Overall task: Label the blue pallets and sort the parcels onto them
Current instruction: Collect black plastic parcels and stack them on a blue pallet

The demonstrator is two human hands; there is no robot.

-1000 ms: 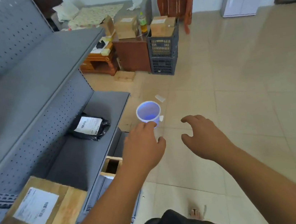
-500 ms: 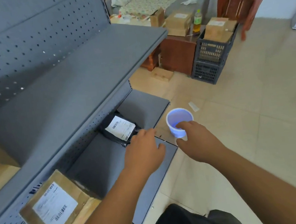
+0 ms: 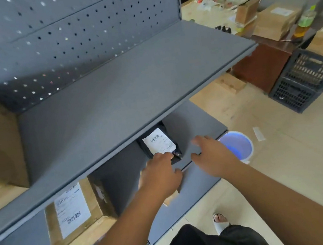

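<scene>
Grey shelving (image 3: 112, 100) fills the view. On its lower shelf (image 3: 195, 122), near centre, lies a black parcel (image 3: 159, 144), label up for reading. At its 6 o'clock edge the left hand (image 3: 159, 177) touches it with curled fingers; whether it grips I cannot tell. At the parcel's 3 o'clock the right hand (image 3: 214, 156) hovers spread and empty, probably ready to share the lift. No blue pallets show.
</scene>
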